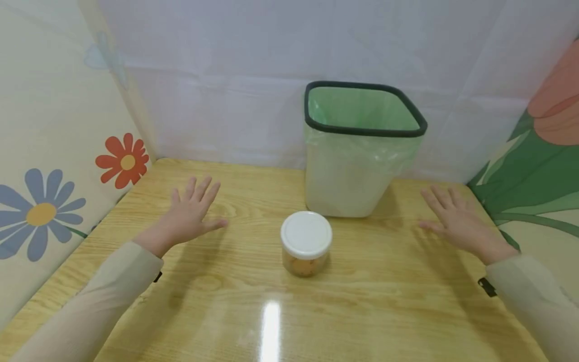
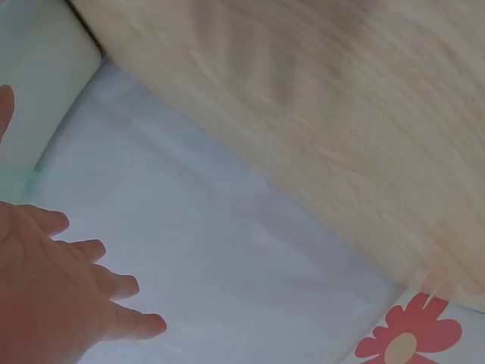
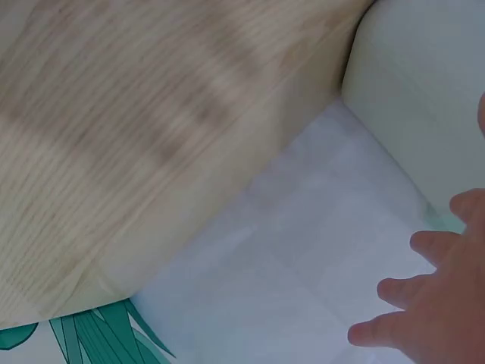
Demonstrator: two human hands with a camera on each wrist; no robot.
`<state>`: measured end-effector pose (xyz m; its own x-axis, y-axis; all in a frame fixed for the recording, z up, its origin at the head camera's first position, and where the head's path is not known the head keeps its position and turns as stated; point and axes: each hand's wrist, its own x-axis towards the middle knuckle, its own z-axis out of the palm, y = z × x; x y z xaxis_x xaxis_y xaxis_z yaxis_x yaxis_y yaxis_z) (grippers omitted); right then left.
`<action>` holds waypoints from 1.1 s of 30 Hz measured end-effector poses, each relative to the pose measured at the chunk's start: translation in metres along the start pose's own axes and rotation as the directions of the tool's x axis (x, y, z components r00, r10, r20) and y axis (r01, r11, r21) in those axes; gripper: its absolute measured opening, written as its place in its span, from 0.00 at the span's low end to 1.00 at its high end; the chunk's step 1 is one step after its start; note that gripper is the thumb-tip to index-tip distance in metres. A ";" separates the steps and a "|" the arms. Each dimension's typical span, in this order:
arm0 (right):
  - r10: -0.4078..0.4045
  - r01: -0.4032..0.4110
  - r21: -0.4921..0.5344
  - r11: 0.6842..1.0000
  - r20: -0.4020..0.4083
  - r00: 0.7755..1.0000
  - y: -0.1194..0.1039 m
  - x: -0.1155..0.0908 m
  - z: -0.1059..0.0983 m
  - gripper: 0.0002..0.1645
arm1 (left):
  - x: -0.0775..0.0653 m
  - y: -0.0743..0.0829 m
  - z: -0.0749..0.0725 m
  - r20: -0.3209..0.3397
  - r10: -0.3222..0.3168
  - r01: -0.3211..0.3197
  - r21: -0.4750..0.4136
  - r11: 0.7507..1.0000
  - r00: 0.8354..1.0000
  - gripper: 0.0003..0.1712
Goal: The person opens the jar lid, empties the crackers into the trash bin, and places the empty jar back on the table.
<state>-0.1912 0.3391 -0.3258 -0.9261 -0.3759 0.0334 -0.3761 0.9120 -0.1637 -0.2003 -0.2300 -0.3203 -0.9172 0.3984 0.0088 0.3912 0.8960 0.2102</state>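
Observation:
My left hand (image 1: 187, 213) hovers over the left part of the table, fingers spread and holding nothing. On the other side my right hand (image 1: 461, 223) is likewise spread and holds nothing. Between them stands a clear round jar (image 1: 306, 246) with a white lid (image 1: 306, 234) and orange-brown contents; neither hand touches it. Behind the jar is a white trash bin (image 1: 346, 176) with a black rim and a green bag lining. The wrist views show the spread left fingers (image 2: 114, 284) and right fingers (image 3: 402, 288), with part of the bin beside each.
The wooden table (image 1: 235, 311) meets a pale cloth backdrop (image 1: 217, 115) at its far edge. Flower-patterned panels flank it, with a red flower (image 1: 126, 161) on the left and green leaves (image 1: 538, 186) on the right.

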 end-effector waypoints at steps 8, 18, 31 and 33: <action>-0.010 0.010 0.003 1.000 -0.018 1.000 -0.014 0.002 0.006 0.53 | -0.006 0.003 0.011 -0.038 0.022 -0.022 -0.007 1.000 0.999 0.54; -0.032 0.033 0.028 0.999 -0.045 0.998 -0.021 0.000 0.008 0.53 | -0.011 0.005 0.015 -0.036 0.029 -0.030 -0.037 0.999 0.999 0.54; -0.041 0.042 0.007 0.999 -0.059 0.997 -0.024 -0.001 0.012 0.53 | -0.013 0.002 0.018 -0.023 0.020 -0.021 -0.050 0.999 1.000 0.54; -0.036 0.036 0.010 0.999 -0.047 0.998 -0.025 -0.002 0.012 0.53 | -0.013 0.003 0.019 -0.025 0.022 -0.024 -0.054 0.998 0.999 0.55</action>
<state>-0.1799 0.3151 -0.3341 -0.9124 -0.4001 0.0860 -0.4092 0.8960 -0.1726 -0.1856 -0.2292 -0.3379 -0.9099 0.4132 0.0380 0.4081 0.8745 0.2622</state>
